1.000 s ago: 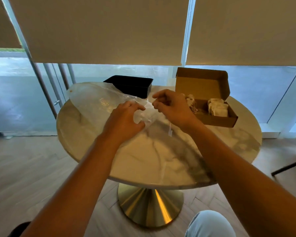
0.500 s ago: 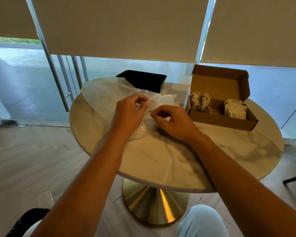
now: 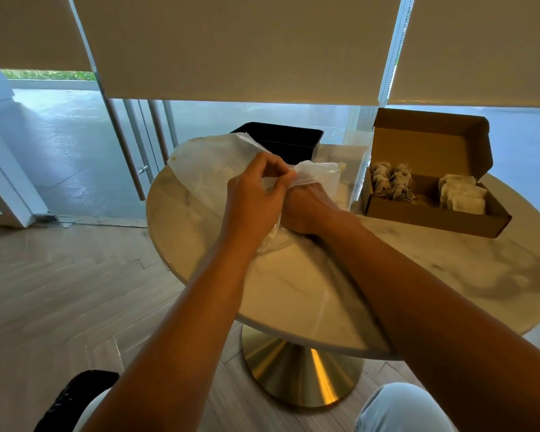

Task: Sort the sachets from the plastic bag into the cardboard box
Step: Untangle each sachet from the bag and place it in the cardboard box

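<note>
Two hands meet over a crinkled, translucent plastic bag (image 3: 206, 169) lying on the round, veined marble table (image 3: 293, 291). Left hand (image 3: 253, 198) pinches the bag's thin rim. Right hand (image 3: 306, 207) reaches into its mouth; its fingers are hidden, so their grip cannot be told. Right of them, the open brown cardboard box (image 3: 434, 213) holds stringy clumped sachets (image 3: 390, 182) and flat pale sachets (image 3: 462, 194).

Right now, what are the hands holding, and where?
The left hand pinches the plastic bag at its open edge; the right hand reaches inside, grip hidden.
</note>
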`<action>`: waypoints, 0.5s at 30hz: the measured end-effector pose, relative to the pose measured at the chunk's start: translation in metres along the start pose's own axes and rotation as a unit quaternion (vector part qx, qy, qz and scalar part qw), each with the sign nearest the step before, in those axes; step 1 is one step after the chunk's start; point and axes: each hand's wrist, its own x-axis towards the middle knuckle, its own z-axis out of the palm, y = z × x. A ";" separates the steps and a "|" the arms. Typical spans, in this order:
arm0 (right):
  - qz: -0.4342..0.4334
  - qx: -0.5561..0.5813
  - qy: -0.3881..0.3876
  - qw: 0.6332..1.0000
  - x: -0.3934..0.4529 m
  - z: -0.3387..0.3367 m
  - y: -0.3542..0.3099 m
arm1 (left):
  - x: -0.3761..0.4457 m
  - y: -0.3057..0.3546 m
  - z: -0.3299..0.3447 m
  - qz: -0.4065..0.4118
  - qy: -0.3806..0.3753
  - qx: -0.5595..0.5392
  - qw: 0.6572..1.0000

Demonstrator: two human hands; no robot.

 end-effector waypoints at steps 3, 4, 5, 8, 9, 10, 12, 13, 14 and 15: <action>0.015 -0.012 0.006 1.000 0.004 0.005 0.004 | 0.001 -0.001 -0.001 0.010 -0.005 -0.001 1.000; 0.011 -0.010 0.015 1.000 0.007 0.006 0.006 | 0.002 -0.003 -0.001 0.016 -0.007 0.002 1.000; 0.001 -0.004 0.023 1.000 0.008 0.006 0.009 | 0.002 -0.006 -0.001 0.027 -0.012 0.010 1.000; -0.044 0.029 0.050 0.997 0.003 0.002 0.022 | 0.005 -0.013 0.000 0.066 -0.011 0.072 0.995; -0.057 0.047 0.052 0.996 -0.002 -0.001 0.026 | 0.006 -0.015 -0.001 0.063 -0.013 0.089 0.994; -0.066 0.061 0.048 0.995 -0.007 -0.004 0.030 | 0.006 -0.015 -0.002 0.049 -0.016 0.103 0.993; -0.070 0.064 0.033 0.995 -0.019 -0.012 0.034 | 0.008 -0.015 -0.003 0.010 -0.024 0.113 0.993; -0.072 0.064 0.029 0.995 -0.024 -0.015 0.036 | 0.008 -0.015 -0.003 -0.004 -0.031 0.116 0.993; -0.079 0.069 0.027 0.994 -0.028 -0.017 0.037 | 0.007 -0.014 -0.002 -0.010 -0.039 0.119 0.992; -0.089 0.077 0.029 0.993 -0.033 -0.019 0.040 | 0.006 -0.013 -0.001 -0.008 -0.049 0.125 0.991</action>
